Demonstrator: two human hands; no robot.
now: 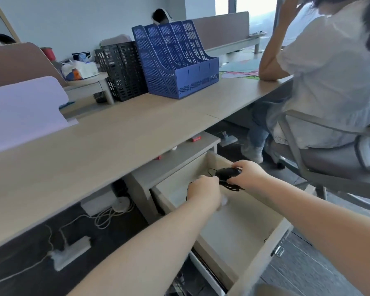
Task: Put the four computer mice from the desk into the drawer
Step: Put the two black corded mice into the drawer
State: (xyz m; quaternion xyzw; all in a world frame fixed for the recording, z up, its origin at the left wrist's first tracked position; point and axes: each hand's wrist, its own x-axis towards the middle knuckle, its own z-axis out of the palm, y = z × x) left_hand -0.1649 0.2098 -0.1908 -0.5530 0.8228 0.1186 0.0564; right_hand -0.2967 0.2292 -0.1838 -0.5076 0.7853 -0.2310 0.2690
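The drawer (256, 231) of the grey cabinet under the desk stands pulled out, its pale inside showing. Over its back end my right hand (247, 173) grips a black wired computer mouse (226, 173), whose black cable hangs in loops beneath it. My left hand (205, 192) is curled just left of the mouse, down inside the drawer, with a thin black cable running beside it. What my left fingers hold is hidden. No other mouse shows on the desk (115, 142).
A blue file rack (177, 60) and a black mesh rack (122, 69) stand at the desk's back. A person sits on an office chair (329, 163) to the right. A power strip (71, 253) and cables lie on the floor at left.
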